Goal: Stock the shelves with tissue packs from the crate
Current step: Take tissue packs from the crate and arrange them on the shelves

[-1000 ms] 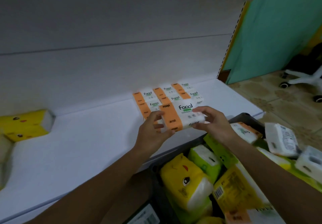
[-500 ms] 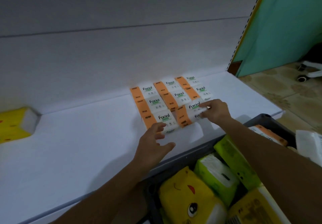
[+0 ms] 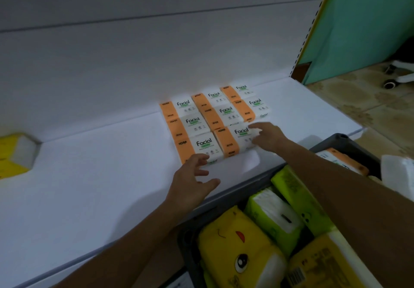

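Your right hand [image 3: 267, 136] grips nothing: its outstretched fingers rest on the right end of the front orange pack [image 3: 233, 142], which lies on the shelf [image 3: 89, 175] in the block's middle column. Nudge it left and back until it sits flush. Your left hand [image 3: 192, 179] is loose and spread, fingertips by the front-left pack [image 3: 201, 145]; use it as a stop. Below your forearms, the crate [image 3: 342, 140] holds a yellow duck pack [image 3: 235, 249] and green packs [image 3: 275, 218]. A yellow pack [image 3: 13, 155] lies well apart, far left.
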